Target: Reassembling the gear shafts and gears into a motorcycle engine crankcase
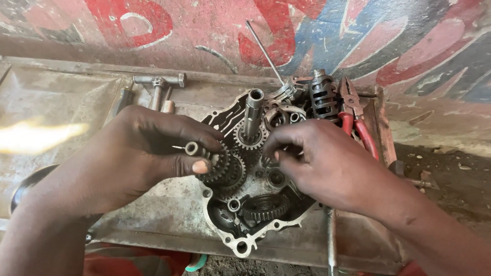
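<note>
An open engine crankcase half lies on a dirty metal tray, with several gears inside. My left hand grips a gear cluster on its shaft, thumb pressed on the gears, shaft end sticking out toward the left. My right hand reaches in from the right, fingertips pinched on a small part beside the upright shaft and its gear. A larger dark gear sits low in the case.
Red-handled pliers and a grooved shift drum lie at the tray's right rear. A T-handle wrench rests at the back left. A thin rod leans against the painted wall. Dirt floor lies to the right.
</note>
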